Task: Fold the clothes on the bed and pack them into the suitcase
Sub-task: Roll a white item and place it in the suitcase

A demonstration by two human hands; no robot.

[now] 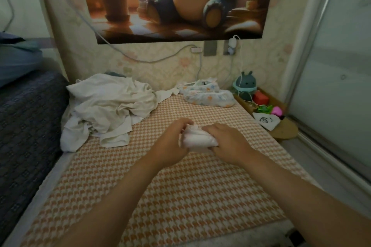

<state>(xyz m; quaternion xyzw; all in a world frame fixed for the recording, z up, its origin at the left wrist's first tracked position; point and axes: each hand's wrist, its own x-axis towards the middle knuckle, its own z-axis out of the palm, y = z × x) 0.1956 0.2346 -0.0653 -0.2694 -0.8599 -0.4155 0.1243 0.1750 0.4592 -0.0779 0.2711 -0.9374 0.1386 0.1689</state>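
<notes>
A small white cloth bundle (194, 140) is bunched between both hands above the orange houndstooth bed sheet (180, 196). My left hand (170, 144) grips its left end with curled fingers. My right hand (226, 142) wraps over its right end. A heap of crumpled white clothes (106, 106) lies at the back left of the bed. Two patterned white fabric pieces (206, 94) lie at the back right by the wall. No suitcase is in view.
A dark blue patterned cover (26, 136) borders the bed on the left. A cardboard tray (267, 106) with a teal plush and small toys sits at the right, beside a sliding glass door (331, 106). Charger cables hang down the wall under a poster.
</notes>
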